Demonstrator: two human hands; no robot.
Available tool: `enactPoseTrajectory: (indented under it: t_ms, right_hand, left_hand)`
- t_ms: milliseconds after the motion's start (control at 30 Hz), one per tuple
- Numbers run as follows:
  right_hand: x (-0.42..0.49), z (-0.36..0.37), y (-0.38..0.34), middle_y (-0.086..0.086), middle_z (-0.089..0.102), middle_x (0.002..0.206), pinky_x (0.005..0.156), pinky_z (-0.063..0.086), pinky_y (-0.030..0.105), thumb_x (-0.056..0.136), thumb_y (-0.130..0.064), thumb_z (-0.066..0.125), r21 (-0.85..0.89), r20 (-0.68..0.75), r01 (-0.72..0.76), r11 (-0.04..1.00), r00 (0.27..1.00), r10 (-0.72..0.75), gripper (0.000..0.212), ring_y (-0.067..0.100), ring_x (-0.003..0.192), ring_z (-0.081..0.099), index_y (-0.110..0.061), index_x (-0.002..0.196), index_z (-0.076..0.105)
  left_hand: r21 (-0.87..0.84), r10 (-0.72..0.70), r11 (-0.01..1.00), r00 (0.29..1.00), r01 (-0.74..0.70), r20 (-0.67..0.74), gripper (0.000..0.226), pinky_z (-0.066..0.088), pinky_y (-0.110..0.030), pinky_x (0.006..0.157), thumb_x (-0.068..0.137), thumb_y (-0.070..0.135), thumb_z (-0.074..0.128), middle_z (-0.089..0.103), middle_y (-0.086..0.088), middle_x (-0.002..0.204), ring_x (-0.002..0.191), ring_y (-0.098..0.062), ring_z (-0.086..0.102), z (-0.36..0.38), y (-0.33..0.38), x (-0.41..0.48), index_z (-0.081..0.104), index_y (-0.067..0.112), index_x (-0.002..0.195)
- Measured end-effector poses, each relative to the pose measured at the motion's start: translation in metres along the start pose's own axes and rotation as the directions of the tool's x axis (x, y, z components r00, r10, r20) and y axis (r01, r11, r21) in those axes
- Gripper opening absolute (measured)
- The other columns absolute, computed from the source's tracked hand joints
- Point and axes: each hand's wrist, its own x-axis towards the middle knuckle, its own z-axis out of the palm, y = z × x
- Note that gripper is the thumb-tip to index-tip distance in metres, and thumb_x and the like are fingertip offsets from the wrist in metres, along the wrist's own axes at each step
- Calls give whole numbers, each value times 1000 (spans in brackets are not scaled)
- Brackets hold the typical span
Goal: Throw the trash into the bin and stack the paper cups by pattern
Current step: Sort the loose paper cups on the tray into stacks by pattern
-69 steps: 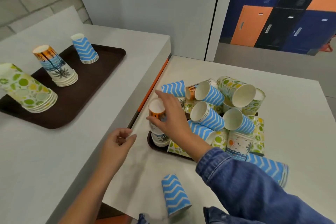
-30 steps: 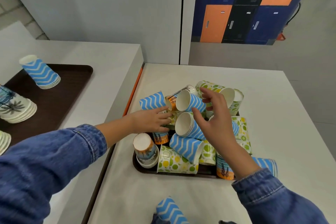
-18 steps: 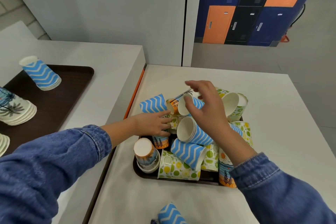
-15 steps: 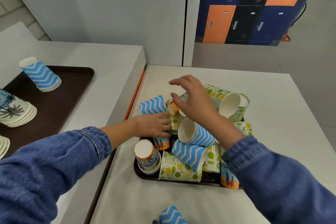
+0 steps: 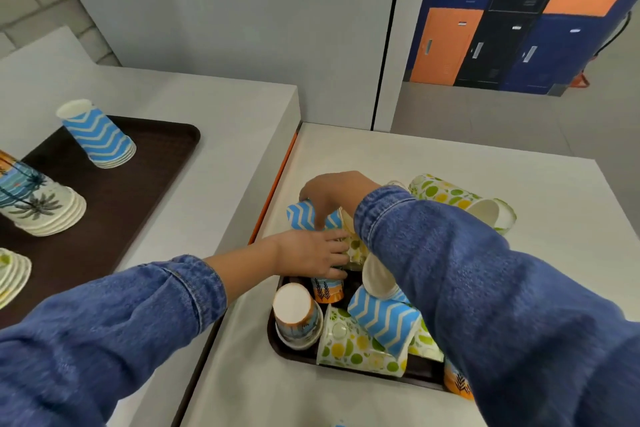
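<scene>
A dark tray (image 5: 277, 345) on the near table holds a jumble of paper cups. My right hand (image 5: 330, 192) reaches across it and closes on a blue chevron cup (image 5: 299, 217) lying at the tray's far left corner. Just below, my left hand (image 5: 311, 255) curls over an orange palm cup (image 5: 327, 290). Beside them stand two upside-down palm cups (image 5: 296, 315), a lime-print cup (image 5: 349, 340) and another blue chevron cup (image 5: 384, 315). On the left counter, a brown tray (image 5: 145, 184) carries a chevron stack (image 5: 98, 135), a palm stack (image 5: 38, 204) and a lime stack (image 5: 10, 274).
A large lime-print cup (image 5: 450, 194) lies at the tray's far right. An orange strip (image 5: 277, 184) marks the step between the raised left counter and the near table. A grey partition (image 5: 242, 28) rises behind both. Lockers (image 5: 502, 28) stand beyond the floor.
My right hand has swung left across the pile, from the cups in the middle to the blue chevron cup at the far left. My left hand has stayed on the orange palm cup.
</scene>
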Motion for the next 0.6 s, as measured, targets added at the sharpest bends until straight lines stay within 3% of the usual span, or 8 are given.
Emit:
enactPoseTrajectory:
  t_ms: [133, 233, 367, 500, 600]
  right_hand:
    - [-8, -3, 1, 4, 53, 130, 92, 47, 40, 71, -34, 78, 100, -98, 46, 994, 995, -36, 75, 26, 114, 53, -17, 136, 46]
    - [-28, -17, 7, 6, 55, 127, 80, 42, 30, 74, -35, 76, 223, -253, 119, 968, 966, -60, 70, 24, 109, 55, -15, 134, 46]
    - [-66, -33, 20, 1, 60, 113, 79, 48, 30, 73, -36, 77, 527, -474, 237, 817, 879, 51, 65, 19, 95, 57, -17, 129, 49]
    - [-105, -32, 29, -8, 56, 98, 77, 52, 29, 74, -34, 78, 729, -561, 347, 590, 796, 225, 68, 12, 88, 60, -19, 132, 46]
    - [-133, -22, 35, -11, 58, 98, 72, 53, 21, 77, -31, 76, 801, -558, 386, 457, 759, 336, 62, 0, 81, 59, -20, 131, 47]
  left_hand:
    - [-13, -12, 1000, 998, 11, -61, 57, 34, -44, 109, 66, 15, 77, 66, 0, 110, 111, -23, 59, 2, 0, -1, 61, 26, 119]
    - [-31, -32, 999, 992, 28, -122, 53, 33, -46, 109, 69, 11, 76, 66, -3, 108, 110, -26, 59, 1, 1, -4, 62, 23, 118]
    - [-79, -96, 993, 981, 84, -168, 58, 37, -44, 107, 65, 9, 78, 66, -4, 109, 110, -25, 60, -11, -1, -16, 62, 21, 120]
    - [-197, -320, 939, 926, 282, -201, 68, 38, -46, 105, 63, 10, 80, 64, -9, 119, 113, -28, 59, -22, -5, -38, 57, 19, 126]
    - [-475, -587, 745, 799, 469, -133, 73, 44, -46, 98, 58, 19, 82, 62, -12, 118, 109, -31, 59, -32, -10, -56, 53, 15, 125]
